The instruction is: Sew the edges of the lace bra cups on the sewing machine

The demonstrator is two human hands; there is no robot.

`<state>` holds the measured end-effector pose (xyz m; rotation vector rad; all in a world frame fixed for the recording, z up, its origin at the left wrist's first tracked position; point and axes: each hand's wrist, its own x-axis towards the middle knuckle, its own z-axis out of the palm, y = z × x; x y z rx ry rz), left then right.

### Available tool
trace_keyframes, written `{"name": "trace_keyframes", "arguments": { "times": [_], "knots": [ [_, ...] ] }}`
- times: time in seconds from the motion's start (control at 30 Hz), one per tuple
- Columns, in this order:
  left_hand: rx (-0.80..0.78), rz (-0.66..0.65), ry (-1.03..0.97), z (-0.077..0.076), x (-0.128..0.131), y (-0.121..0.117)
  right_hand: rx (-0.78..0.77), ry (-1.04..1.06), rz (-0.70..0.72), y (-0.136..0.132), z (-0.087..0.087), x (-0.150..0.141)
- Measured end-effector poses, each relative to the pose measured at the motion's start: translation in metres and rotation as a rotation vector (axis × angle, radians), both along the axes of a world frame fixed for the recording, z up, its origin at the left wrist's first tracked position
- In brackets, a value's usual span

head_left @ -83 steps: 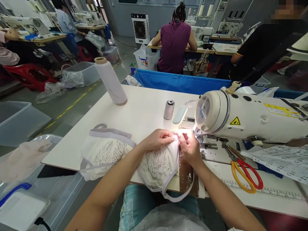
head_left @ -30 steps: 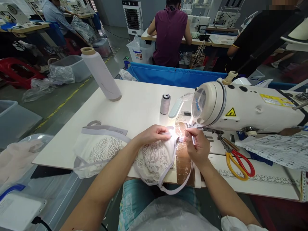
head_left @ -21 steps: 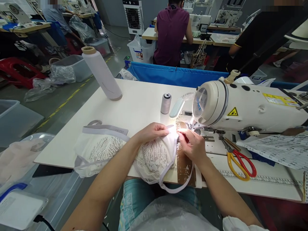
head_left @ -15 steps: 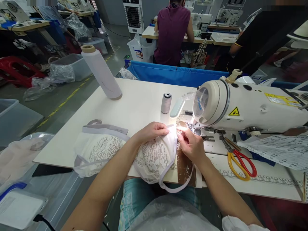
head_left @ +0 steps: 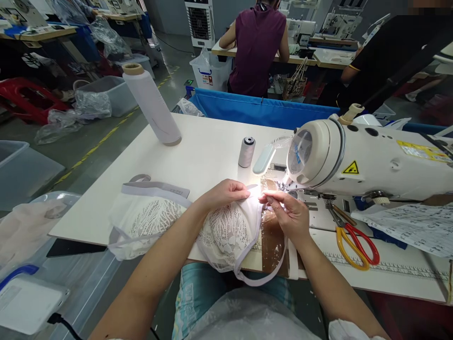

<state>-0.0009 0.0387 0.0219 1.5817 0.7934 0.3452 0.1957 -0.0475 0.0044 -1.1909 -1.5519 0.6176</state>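
A white lace bra [head_left: 228, 226] lies across the table's front edge, one cup in front of me and the other to the left under my forearm. My left hand [head_left: 231, 191] pinches the top of the nearer cup between thumb and fingers. Just right of it, my right hand [head_left: 288, 210] has thumb and forefinger closed at the bra's edge strip, close to the lit needle area. Whatever lies between those fingertips is too small to make out. A pale strap loops down from the cup over the table edge. The sewing machine [head_left: 318, 151] stands right of both hands.
Scissors [head_left: 357, 241] with yellow and red handles lie right of my right arm, near a printed sheet [head_left: 406, 226]. A small thread spool [head_left: 247, 152] and a tall thread cone [head_left: 152, 104] stand on the white table [head_left: 205, 151]. Co-workers sit beyond a blue cloth trough [head_left: 262, 106].
My right hand has shifted slightly right and turned, its fingers now stretched more level toward the bra edge. The left hand keeps its pinch. The whole view has moved a little.
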Motion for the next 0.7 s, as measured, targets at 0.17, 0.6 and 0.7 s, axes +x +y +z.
{"name": "trace_keyframes", "arguments": {
  "times": [0.17,0.6,0.7],
  "knots": [
    [0.005,0.006,0.009,-0.001,0.001,0.0,-0.025,0.012,-0.079,0.003,-0.006,0.0],
    [-0.005,0.041,0.02,-0.002,0.001,-0.001,-0.053,-0.023,-0.097,0.009,-0.014,-0.009],
    [0.0,0.041,0.016,-0.003,0.001,-0.001,-0.046,-0.053,-0.103,0.009,-0.013,-0.01]
  ]
}}
